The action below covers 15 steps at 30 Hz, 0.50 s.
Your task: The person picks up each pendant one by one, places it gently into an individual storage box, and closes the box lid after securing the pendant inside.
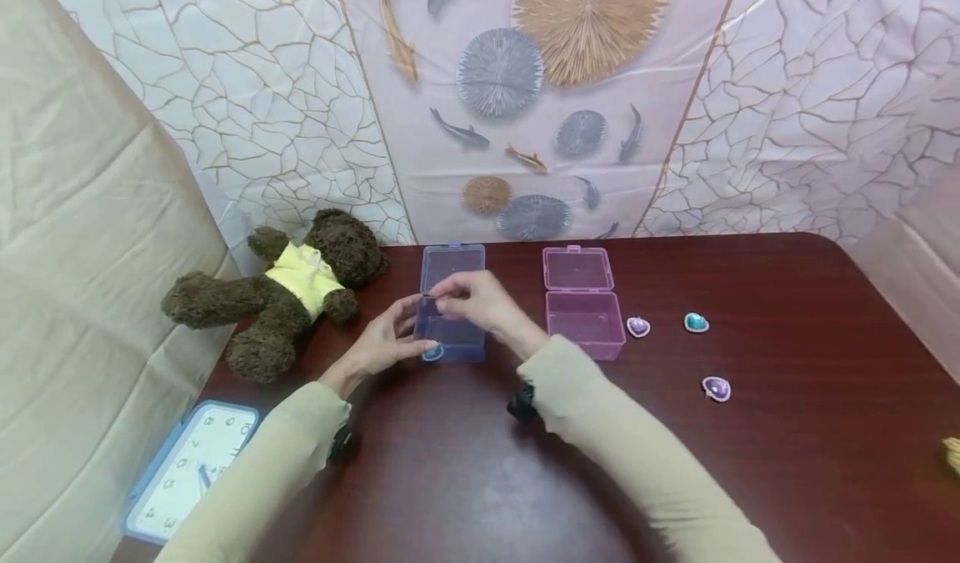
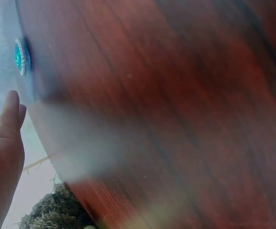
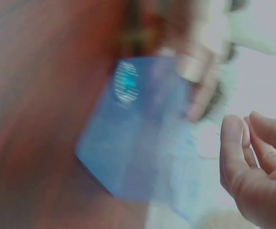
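Note:
A blue see-through plastic box (image 1: 467, 352) stands on the table with its lid raised at the back. My left hand (image 1: 385, 335) holds its left side, thumb by the front wall. A teal heart-shaped gem with a pale beaded rim (image 1: 432, 352) shows at the box's lower front left corner; it also appears in the left wrist view as a teal gem (image 2: 20, 57). Over the box is my right hand (image 1: 474, 299), fingers loosely bent. In the right wrist view its fingertips (image 3: 232, 125) come close together, with nothing visible between them. That view is blurred around the box.
Right of the blue box stands a pink box (image 1: 585, 349), lid raised. Beyond it lie a lilac heart gem (image 1: 638, 327), a teal heart gem (image 1: 696, 323) and a purple heart gem (image 1: 717, 389). A brown teddy bear (image 1: 270, 304) and a blue-rimmed clock (image 1: 191, 471) lie at left.

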### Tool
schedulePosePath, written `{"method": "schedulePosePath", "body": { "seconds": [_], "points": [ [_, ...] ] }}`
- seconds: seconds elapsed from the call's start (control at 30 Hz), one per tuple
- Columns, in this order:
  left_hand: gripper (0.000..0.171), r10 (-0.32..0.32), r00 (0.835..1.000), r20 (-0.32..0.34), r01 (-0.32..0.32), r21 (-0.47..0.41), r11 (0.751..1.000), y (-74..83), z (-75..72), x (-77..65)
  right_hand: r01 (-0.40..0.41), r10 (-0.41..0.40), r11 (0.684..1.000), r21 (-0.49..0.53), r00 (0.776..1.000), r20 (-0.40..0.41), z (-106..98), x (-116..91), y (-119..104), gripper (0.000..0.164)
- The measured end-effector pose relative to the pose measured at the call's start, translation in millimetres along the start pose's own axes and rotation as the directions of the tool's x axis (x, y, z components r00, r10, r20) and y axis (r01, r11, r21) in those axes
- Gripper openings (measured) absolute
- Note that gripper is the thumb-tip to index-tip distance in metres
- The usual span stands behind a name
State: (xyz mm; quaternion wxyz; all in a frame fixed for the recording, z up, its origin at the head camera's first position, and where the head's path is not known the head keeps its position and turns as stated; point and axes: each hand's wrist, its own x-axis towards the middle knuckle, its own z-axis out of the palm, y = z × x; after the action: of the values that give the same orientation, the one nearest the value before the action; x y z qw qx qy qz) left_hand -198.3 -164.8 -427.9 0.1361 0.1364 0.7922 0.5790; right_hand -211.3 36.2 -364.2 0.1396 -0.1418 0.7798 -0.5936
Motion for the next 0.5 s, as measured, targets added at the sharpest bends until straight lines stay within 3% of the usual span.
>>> {"method": "schedulePosePath", "body": {
  "seconds": [0.07,0.23,0.4,0.5],
  "points": [
    [0.082,-0.006,1.0,-0.007,0.006,0.008,1.0,0.7,-0.4,-1.0,-0.005,0.003,0.995,0.104,1.0,0.015,-20,-9,-6,0.027],
    [0.083,-0.038,0.999,-0.024,0.039,0.037,0.999,1.0,-1.1,-2.8,-0.019,0.011,0.968,0.251,0.999,0.033,-88,-35,-3,0.034],
    [0.083,-0.038,0.999,-0.013,0.038,0.04,0.998,1.0,-0.6,-1.6,-0.023,0.021,0.921,0.389,1.0,0.009,-168,-65,28,0.021],
    [0.084,-0.028,1.0,-0.009,0.029,0.046,0.999,2.0,-0.2,-0.2,-0.026,0.039,0.882,0.47,0.999,-0.018,-211,-86,56,0.022]
  ]
}}
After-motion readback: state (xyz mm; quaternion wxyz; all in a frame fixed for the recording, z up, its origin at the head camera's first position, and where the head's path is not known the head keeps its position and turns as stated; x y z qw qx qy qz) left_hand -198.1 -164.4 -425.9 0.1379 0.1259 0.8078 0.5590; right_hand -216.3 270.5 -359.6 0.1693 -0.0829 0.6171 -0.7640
